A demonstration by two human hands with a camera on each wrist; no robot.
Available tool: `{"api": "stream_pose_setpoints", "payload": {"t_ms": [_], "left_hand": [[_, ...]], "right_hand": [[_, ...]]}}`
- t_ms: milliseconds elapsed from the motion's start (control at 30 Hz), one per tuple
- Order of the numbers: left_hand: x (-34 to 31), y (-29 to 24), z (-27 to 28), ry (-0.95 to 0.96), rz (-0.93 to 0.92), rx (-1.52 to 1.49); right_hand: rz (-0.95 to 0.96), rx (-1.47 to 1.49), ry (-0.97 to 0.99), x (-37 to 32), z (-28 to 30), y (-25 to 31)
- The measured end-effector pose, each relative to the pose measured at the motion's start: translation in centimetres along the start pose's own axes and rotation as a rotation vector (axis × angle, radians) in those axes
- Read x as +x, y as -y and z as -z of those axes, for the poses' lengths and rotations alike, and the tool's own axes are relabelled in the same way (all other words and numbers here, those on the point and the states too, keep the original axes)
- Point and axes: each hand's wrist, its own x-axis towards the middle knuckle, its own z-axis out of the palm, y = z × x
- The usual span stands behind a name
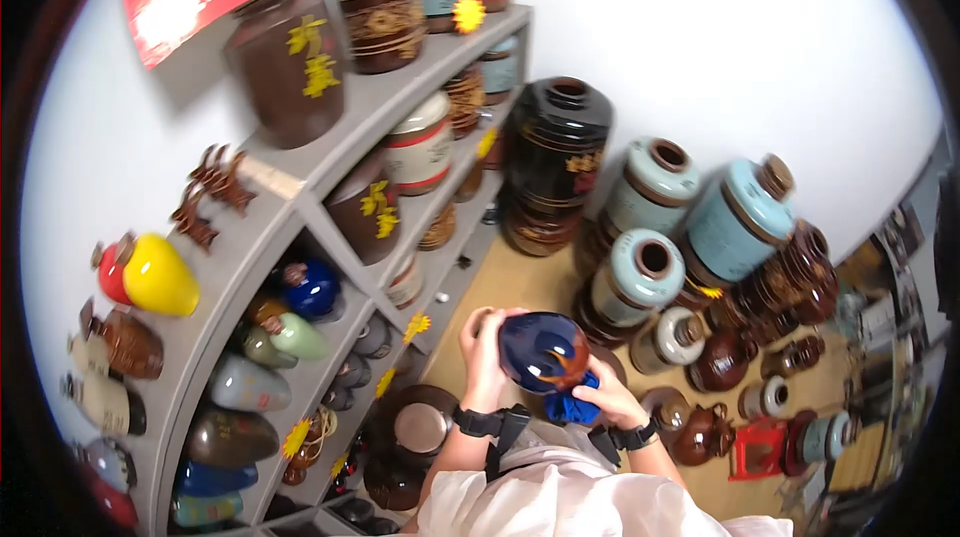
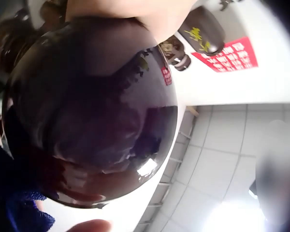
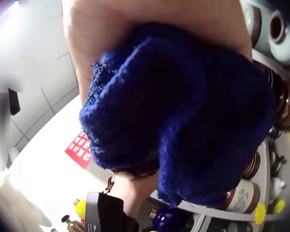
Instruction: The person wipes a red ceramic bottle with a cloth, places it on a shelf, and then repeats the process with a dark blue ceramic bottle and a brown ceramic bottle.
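A glossy, round ceramic jar point(image 1: 532, 345), dark blue with a brown patch, is held up before the person's chest. The left hand point(image 1: 482, 361) grips its left side, fingers around the curved wall. In the left wrist view the jar point(image 2: 96, 111) fills the middle, with a small red mark near its edge. At the jar's lower right the right hand point(image 1: 618, 401) holds a bunched blue cloth point(image 1: 572, 405) against the glaze. That fluffy towel cloth point(image 3: 183, 116) covers much of the right wrist view and hides the fingers behind it.
Grey shelves point(image 1: 345, 147) with jars and bottles run along the left. A tall black jar point(image 1: 558, 142) stands by the wall. Several pale blue jars point(image 1: 735, 217) and brown pots point(image 1: 722, 359) stand on the floor at right. A red stand point(image 1: 757, 449) is near the lower right.
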Motion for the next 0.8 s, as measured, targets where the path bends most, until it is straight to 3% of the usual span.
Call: {"api": "stream_pose_setpoints", "payload": {"t_ms": [33, 67, 133, 200, 233, 333, 433, 533, 600, 733, 767, 800], "left_hand": [[-0.1, -1.0, 0.5, 0.028, -0.064, 0.061], [-0.2, -2.0, 1.0, 0.049, -0.132, 0.123], [-0.8, -4.0, 1.9, 0.037, -0.303, 0.272], [-1.4, -5.9, 3.1, -0.001, -0.434, 0.425], [-2.0, -7.0, 3.5, -0.017, -0.494, 0.516], [-4.4, -9.0, 4.7, -0.061, -0.578, 0.732], [-6.2, -9.4, 5.3, -0.127, -0.528, 0.771], [-8.5, -10.3, 4.9, -0.435, -0.737, 1.364], [-10.0, -10.3, 5.3, -0.476, -0.587, 1.371], [-12.2, -10.1, 4.9, -0.536, -0.381, 1.222], [-12.4, -9.5, 5.3, -0.544, -0.475, 1.247], [-12.8, -9.4, 5.1, -0.549, -0.424, 1.195]], "right_hand": [[-0.101, 0.199, 0.036, 0.5, -1.5, 0.7], [-0.156, 0.256, 0.046, 1.6, -0.9, -2.3], [-0.075, 0.529, 0.142, 3.7, -3.3, -3.2], [-0.226, 0.389, 0.004, 5.2, -3.9, -5.8], [-0.151, 0.537, 0.245, 6.0, -3.7, -7.1], [-0.279, 0.305, 0.393, 7.9, -4.0, -8.3], [-0.465, 0.716, 0.485, 9.6, -3.9, -9.2], [-0.637, 0.523, 0.45, 11.8, -1.9, -10.6], [-0.533, 0.184, 0.568, 12.9, -1.2, -11.2], [-0.714, 0.294, 0.776, 15.1, -2.2, -9.5], [-0.72, 0.277, 0.826, 15.5, -1.8, -10.2], [-0.725, 0.259, 0.877, 15.8, -1.4, -10.9]]}}
